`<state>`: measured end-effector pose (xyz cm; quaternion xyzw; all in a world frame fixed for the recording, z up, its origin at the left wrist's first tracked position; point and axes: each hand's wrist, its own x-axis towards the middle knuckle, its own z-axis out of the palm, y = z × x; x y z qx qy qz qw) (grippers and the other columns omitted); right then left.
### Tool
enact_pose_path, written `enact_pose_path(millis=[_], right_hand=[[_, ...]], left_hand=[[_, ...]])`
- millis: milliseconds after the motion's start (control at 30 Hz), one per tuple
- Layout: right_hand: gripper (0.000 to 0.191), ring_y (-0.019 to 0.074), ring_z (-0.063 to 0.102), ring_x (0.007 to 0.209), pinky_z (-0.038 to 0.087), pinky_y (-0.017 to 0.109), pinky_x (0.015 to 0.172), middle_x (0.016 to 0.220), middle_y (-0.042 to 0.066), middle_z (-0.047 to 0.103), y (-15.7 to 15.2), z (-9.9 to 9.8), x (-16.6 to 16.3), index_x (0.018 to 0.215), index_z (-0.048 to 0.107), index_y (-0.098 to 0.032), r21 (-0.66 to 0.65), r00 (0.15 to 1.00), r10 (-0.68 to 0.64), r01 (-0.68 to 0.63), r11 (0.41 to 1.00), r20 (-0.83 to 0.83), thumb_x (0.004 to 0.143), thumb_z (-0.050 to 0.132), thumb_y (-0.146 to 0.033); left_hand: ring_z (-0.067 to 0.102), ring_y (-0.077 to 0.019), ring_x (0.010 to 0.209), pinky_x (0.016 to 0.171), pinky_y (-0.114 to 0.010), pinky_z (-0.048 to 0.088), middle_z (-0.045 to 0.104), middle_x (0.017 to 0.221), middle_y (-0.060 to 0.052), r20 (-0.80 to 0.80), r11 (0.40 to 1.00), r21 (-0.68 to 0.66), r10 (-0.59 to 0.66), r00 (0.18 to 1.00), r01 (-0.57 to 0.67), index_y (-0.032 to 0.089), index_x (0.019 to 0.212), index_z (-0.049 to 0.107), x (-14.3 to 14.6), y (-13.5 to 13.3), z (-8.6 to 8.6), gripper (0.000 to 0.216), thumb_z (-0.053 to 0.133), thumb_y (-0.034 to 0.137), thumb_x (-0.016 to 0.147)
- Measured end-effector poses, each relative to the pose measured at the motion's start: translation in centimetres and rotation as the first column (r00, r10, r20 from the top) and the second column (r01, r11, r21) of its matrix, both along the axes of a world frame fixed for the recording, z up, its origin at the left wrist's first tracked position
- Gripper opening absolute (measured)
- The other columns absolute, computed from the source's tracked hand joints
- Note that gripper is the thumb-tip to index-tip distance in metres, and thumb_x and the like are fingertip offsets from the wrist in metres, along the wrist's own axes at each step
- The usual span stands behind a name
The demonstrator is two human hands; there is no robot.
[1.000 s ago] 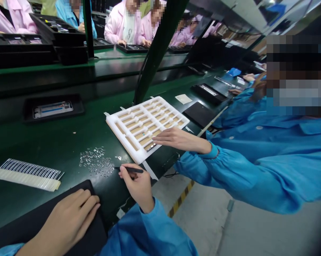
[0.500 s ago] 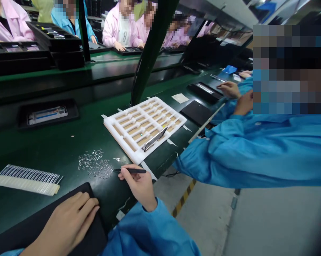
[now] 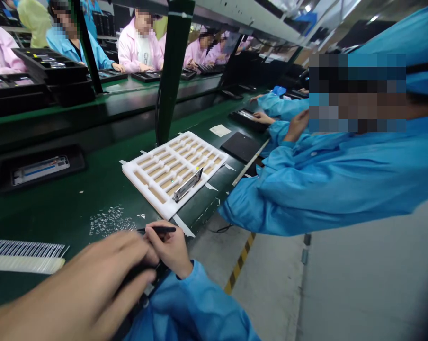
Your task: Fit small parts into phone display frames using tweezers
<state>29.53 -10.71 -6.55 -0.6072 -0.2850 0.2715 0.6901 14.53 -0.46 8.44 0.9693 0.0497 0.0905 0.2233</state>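
Here, black tweezers (image 3: 160, 229) are pinched in the right hand (image 3: 167, 248), beside scattered metal clips (image 3: 109, 221). The left hand (image 3: 89, 284) is blurred; its fingers (image 3: 129, 258) cannot be read.

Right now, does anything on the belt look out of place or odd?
Yes. A metal part stands tilted up on the white foam tray rather than lying flat in a slot. Small shiny metal bits also lie loose and scattered on the green belt beside the tray.
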Motion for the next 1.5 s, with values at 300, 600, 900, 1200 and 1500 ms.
enact_pose_path(millis=[300,600,900,1200,1500], right_hand=[[0.025,0.0227,0.076,0.074,0.064,0.032,0.072,0.081,0.008,0.081,0.2,-0.6,0.4,0.085,0.076,-0.017,0.006,0.996,-0.013,0.013,1.000,0.083,0.083,0.083,-0.041],[0.034,0.0244,0.074,0.071,0.064,0.033,0.072,0.076,0.010,0.080,0.1,0.0,0.2,0.072,0.072,-0.019,0.002,0.990,0.015,-0.016,1.000,0.142,0.078,0.086,-0.050],[0.036,0.0207,0.079,0.070,0.067,0.029,0.068,0.078,0.009,0.080,-0.3,0.1,0.2,0.094,0.079,-0.014,-0.046,0.996,0.054,-0.051,0.998,0.070,0.092,0.078,-0.050],[0.043,0.0215,0.080,0.066,0.069,0.032,0.067,0.073,0.008,0.080,-0.4,0.1,0.2,0.091,0.079,-0.015,-0.041,0.997,0.032,-0.034,0.999,-0.064,0.084,0.086,-0.057],[0.030,0.0193,0.077,0.063,0.068,0.030,0.064,0.071,0.006,0.080,-1.0,2.6,-0.6,0.091,0.080,-0.017,-0.034,0.990,0.142,-0.141,0.989,0.017,0.091,0.083,-0.047]], left_hand=[[0.069,-0.0262,0.120,0.105,-0.047,0.057,0.071,0.130,-0.013,-0.055,0.977,0.023,0.213,0.975,-0.212,0.014,0.134,0.064,20.8,1.0,-3.7,0.037,0.064,0.036,0.104],[0.072,-0.0218,0.109,0.098,-0.045,0.062,0.074,0.118,-0.008,-0.032,0.963,0.012,0.269,0.963,-0.269,0.015,0.117,0.071,22.5,0.6,-4.4,0.027,0.069,0.037,0.103],[0.071,-0.0220,0.117,0.104,-0.036,0.057,0.076,0.124,-0.007,0.220,0.959,0.014,0.273,0.937,-0.282,0.021,0.127,0.077,9.7,3.2,1.6,0.031,0.058,0.017,0.103],[0.072,-0.0207,0.118,0.096,-0.029,0.061,0.068,0.140,0.002,0.134,0.906,0.066,0.408,0.903,-0.419,0.043,0.140,0.067,-12.6,2.6,-1.9,0.035,0.058,0.037,0.107],[0.078,-0.0150,0.107,0.086,-0.019,0.062,0.078,0.123,0.000,-0.126,0.913,-0.193,0.341,0.932,-0.360,0.038,0.134,0.074,-13.6,2.6,-5.3,0.034,0.049,0.037,0.110]])
